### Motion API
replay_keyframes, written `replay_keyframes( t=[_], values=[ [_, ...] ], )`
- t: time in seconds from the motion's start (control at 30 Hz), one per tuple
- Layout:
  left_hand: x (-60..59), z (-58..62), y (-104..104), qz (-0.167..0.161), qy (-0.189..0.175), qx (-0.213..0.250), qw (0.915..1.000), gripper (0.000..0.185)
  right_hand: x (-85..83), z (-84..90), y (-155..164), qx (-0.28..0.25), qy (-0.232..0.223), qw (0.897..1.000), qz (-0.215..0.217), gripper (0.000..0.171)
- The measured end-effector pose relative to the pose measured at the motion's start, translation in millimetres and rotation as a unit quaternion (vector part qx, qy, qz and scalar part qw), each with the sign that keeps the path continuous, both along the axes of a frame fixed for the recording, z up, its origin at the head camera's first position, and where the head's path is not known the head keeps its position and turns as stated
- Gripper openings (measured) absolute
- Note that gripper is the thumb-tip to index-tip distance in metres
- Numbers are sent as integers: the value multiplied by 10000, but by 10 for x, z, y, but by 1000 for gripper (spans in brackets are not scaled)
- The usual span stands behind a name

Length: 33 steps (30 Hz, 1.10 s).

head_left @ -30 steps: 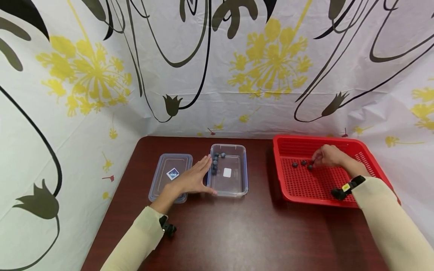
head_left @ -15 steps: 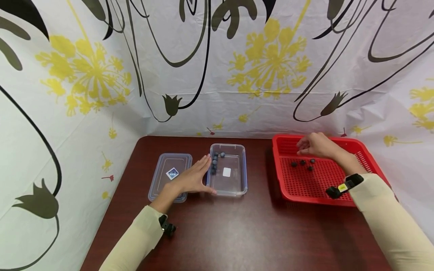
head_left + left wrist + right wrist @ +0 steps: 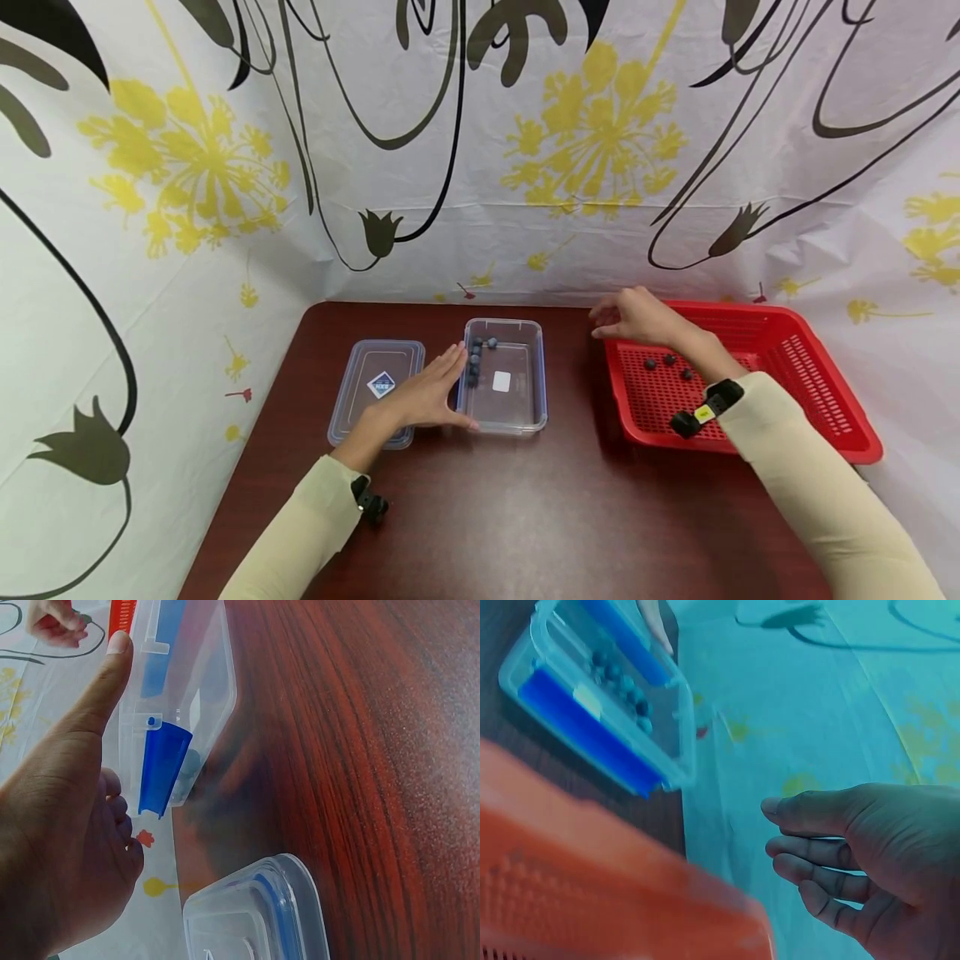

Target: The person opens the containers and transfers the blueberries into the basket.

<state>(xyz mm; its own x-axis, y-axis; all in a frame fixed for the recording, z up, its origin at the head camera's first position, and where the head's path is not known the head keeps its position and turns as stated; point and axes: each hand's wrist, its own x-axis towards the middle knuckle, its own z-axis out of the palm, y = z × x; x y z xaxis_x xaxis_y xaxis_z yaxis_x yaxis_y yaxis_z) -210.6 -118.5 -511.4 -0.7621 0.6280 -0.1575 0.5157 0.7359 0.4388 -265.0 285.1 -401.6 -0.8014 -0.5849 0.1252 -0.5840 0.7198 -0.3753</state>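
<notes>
My left hand point(image 3: 423, 392) lies with fingers spread along the near left side of a clear plastic box point(image 3: 517, 408), thumb at its front corner. Several blueberries point(image 3: 476, 360) line the box's left wall. My right hand point(image 3: 637, 315) is over the left rim of a red basket point(image 3: 840, 417), with thumb and fingers bent together. In the left wrist view a small dark blueberry point(image 3: 86, 618) shows at its fingertips; the right wrist view hides it behind the thumb. Three blueberries point(image 3: 670, 359) show on the basket floor below the forearm.
A clear lid point(image 3: 348, 392) with a blue diamond sticker lies left of the box. Blue clip flaps point(image 3: 165, 765) hang off the box's sides. Dark wooden table point(image 3: 525, 517) spans the front, and a patterned curtain point(image 3: 465, 167) stands close behind.
My right hand has risen from the basket floor and moved left past the basket's left rim towards the box. The left hand and the box have stayed in place.
</notes>
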Motion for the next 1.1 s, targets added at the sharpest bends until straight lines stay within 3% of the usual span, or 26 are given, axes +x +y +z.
replay_keyframes(
  t=[0.4, 0.7, 0.93, 1.1],
  values=[
    [0, 9, -4, -67, 61, -45, 9999, 136, -103, -328, -774, -335, -467, 9966, 584, 23],
    [-14, 27, 6, -55, -23, -45, 10000, 136, -119, -589, -1236, -410, -906, 9920, 777, 24],
    [-11, 17, 4, -19, 24, -108, 9999, 136, -73, -864, -1470, -332, -1264, 9878, 849, 26],
    [-4, 18, -1, 10, -39, -86, 10000, 135, -71, -1046, -1557, -583, -1127, 9882, 861, 22]
  ],
)
